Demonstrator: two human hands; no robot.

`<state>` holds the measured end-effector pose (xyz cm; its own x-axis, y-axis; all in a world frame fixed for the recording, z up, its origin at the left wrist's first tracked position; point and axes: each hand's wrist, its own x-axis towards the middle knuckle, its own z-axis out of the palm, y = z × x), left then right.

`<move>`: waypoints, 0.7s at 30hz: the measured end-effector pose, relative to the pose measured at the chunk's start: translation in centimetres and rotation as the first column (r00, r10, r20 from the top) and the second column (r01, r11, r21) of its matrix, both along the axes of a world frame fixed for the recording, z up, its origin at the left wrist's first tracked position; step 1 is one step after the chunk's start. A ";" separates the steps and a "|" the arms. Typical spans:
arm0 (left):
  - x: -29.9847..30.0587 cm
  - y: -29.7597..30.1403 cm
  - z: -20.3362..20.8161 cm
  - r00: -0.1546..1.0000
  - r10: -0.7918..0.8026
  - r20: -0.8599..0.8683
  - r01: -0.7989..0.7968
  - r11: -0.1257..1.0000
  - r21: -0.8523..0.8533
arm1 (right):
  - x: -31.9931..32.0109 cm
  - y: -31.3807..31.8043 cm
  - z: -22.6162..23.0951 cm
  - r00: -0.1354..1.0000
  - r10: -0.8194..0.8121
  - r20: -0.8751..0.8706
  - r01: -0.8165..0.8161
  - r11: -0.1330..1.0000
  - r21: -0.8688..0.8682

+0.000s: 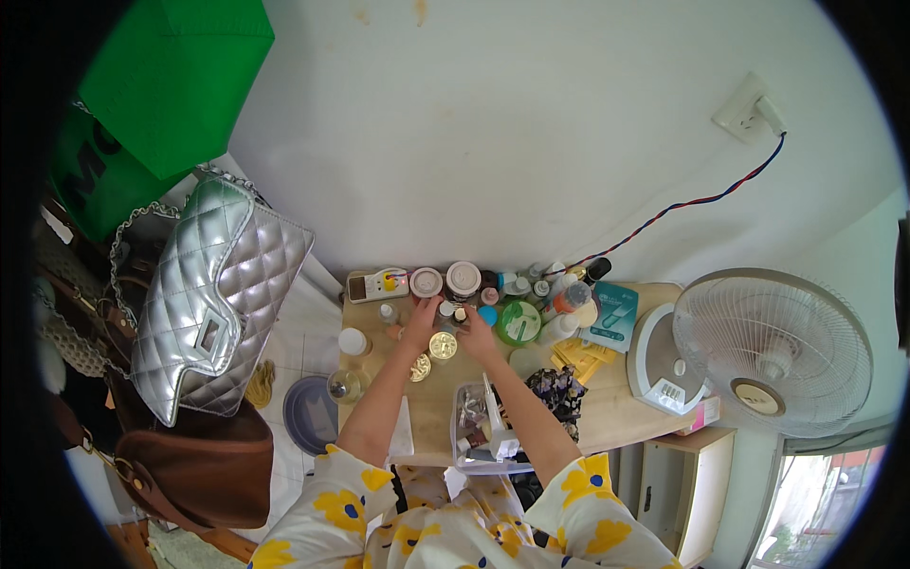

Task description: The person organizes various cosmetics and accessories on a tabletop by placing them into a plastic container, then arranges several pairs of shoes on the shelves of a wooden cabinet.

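Note:
Both my hands reach to the back of a wooden table (431,417). The fingers of my left hand (418,324) are closed around a small white-capped bottle (446,309). Beside it, my right hand (476,336) grips a small dark bottle (461,316) with a pale cap. Just behind my fingers stand two round jars, a pinkish-lidded jar (427,282) and a white-lidded jar (463,277). Two shiny gold round tins, a larger tin (443,346) and a smaller tin (419,368), lie nearer me between my forearms. A blue round lid (488,315) is right of my right hand.
A multimeter-like device (377,285) lies back left. Right of my hands are a green round container (518,323), several bottles, a teal packet (609,316) and a fan (773,351). A clear plastic bin (458,446) stands near me. Bags, including a silver handbag (223,294), hang left.

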<state>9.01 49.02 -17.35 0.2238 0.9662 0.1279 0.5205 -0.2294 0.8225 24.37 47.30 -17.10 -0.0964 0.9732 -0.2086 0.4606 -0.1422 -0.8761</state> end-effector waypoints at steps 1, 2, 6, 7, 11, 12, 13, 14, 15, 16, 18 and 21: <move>-0.1 0.0 -0.3 1.000 0.000 0.000 0.000 1.000 0.003 | -0.1 -0.1 0.2 0.999 -0.006 -0.032 0.006 1.000 -0.016; -0.1 0.2 -0.7 0.998 0.014 0.056 -0.014 1.000 -0.010 | -0.1 -0.1 0.3 0.999 -0.006 -0.033 0.006 1.000 -0.013; -0.4 0.3 -1.5 0.970 0.107 0.217 -0.085 0.991 -0.108 | -0.3 -0.6 0.9 0.999 -0.031 -0.043 0.032 0.999 0.007; -0.4 0.2 -1.5 0.958 0.136 0.252 -0.104 0.985 -0.138 | -0.4 -0.8 1.2 0.998 -0.044 -0.049 0.045 0.999 0.013; 1.0 0.0 2.1 0.991 0.131 0.018 -0.130 0.991 -0.033 | 0.6 -1.2 1.9 0.997 -0.074 -0.031 0.074 0.997 0.028; 0.7 -0.5 3.7 0.984 0.171 -0.042 -0.172 0.984 -0.044 | 0.4 -1.3 2.4 0.997 -0.069 -0.024 0.070 0.997 0.039; 0.1 -0.3 2.5 0.975 0.219 -0.036 -0.213 0.967 0.139 | 0.2 -1.5 2.9 0.998 -0.064 -0.016 0.065 0.997 0.049; -0.3 -0.6 2.6 0.972 0.232 -0.040 -0.225 0.965 0.137 | 0.0 -1.8 3.5 0.999 -0.051 -0.019 0.052 0.998 0.047; -0.1 -0.7 3.3 0.973 0.232 -0.001 -0.231 0.970 0.074 | 0.0 -2.0 4.0 0.997 -0.072 0.014 0.071 0.994 0.084; 0.1 -0.9 4.3 0.972 0.233 0.038 -0.234 0.972 0.010 | 0.0 -2.3 4.7 0.995 -0.095 0.044 0.089 0.989 0.120; -0.1 -2.5 6.8 0.964 0.195 0.180 -0.194 0.981 -0.024 | -0.3 -3.4 6.3 0.993 -0.119 0.020 0.115 0.983 0.143; -1.4 -4.9 8.9 0.928 0.301 0.220 -0.295 0.954 -0.062 | -1.4 -5.5 8.8 0.983 -0.184 -0.026 0.182 0.921 0.343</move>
<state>7.59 44.08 -8.49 -0.1062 0.9878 0.1135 0.3625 -0.0678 0.9295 23.02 41.79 -8.32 0.0904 0.9859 0.1409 0.4614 0.0839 -0.8832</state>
